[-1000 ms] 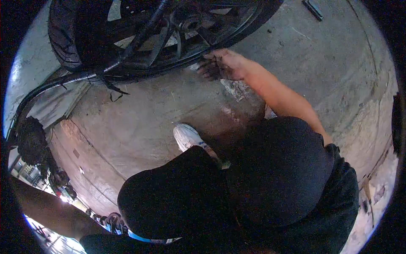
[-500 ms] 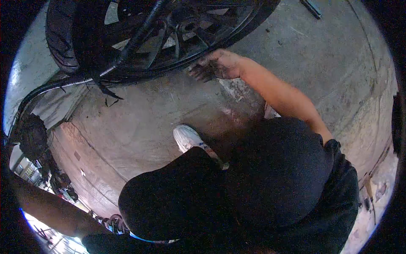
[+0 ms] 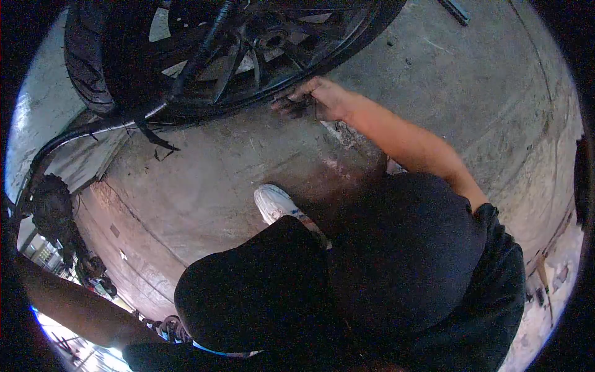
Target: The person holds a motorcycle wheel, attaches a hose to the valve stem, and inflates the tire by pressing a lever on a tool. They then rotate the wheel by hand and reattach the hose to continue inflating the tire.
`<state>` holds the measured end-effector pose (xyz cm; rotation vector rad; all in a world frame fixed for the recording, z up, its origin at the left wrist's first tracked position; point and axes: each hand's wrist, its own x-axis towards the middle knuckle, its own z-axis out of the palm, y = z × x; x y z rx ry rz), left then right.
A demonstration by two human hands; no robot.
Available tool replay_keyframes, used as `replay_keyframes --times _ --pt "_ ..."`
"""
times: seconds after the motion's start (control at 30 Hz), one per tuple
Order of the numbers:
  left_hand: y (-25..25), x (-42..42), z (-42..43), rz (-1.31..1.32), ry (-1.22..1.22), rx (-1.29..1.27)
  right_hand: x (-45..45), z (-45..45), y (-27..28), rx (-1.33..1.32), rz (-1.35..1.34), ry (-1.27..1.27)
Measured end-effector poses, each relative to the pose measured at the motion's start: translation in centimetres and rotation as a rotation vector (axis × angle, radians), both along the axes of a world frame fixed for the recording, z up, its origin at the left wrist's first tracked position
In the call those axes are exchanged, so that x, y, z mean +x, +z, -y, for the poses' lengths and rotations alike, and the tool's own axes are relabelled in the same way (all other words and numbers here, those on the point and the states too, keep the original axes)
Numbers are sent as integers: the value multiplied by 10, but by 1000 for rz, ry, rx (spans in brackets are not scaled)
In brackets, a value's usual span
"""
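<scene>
Floor (image 3: 204,161): concrete, stained and marked, filling most of the frame behind everything else.

Dark clothing (image 3: 403,260): covering the person's body and bent knees, occupying the lower centre and lower right.

Wheel (image 3: 251,38): black, spoked, its top running out of frame; lying across the upper left and upper centre, its lower edge slanting up from left to right.

Black tube (image 3: 93,130): crossing the wheel's face and curving away to the left edge of the frame.

Right arm (image 3: 409,136): bare, angling from the right of centre up and left towards the wheel.

Left forearm (image 3: 74,304): shadowed, running to the left edge at lower left; the left hand is lying out of view, so its state cannot be told.

Right hand (image 3: 307,102): the nearer to the wheel, which is lying above it and to its left. The blackened fingers are fanning loosely, part bent, with no object showing in them. They are sitting at the wheel's lower edge, though dimness and blur are making actual contact hard to confirm.

White shoe (image 3: 273,203): pointing up and left, near the centre.

Dark bar (image 3: 454,11): lying on the floor, upper right.
</scene>
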<state>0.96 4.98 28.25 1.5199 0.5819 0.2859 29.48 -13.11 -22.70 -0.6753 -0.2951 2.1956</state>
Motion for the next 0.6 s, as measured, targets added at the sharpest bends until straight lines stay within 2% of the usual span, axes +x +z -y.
replay_keyframes --times 0.17,0.4,0.47,0.53,0.6 --pt "-4 -1 0 -17 54 22 -1 -1 7 -44 126 0" --pt "-6 -1 -6 -28 68 6 -1 -1 3 -38 141 31" --pt "-7 -1 -5 -24 72 -6 -5 3 7 23 403 -69" --pt "-10 1 0 -23 84 -14 -7 8 15 63 459 -99" --pt "-11 5 9 -68 134 93 -6 10 9 101 520 -130"
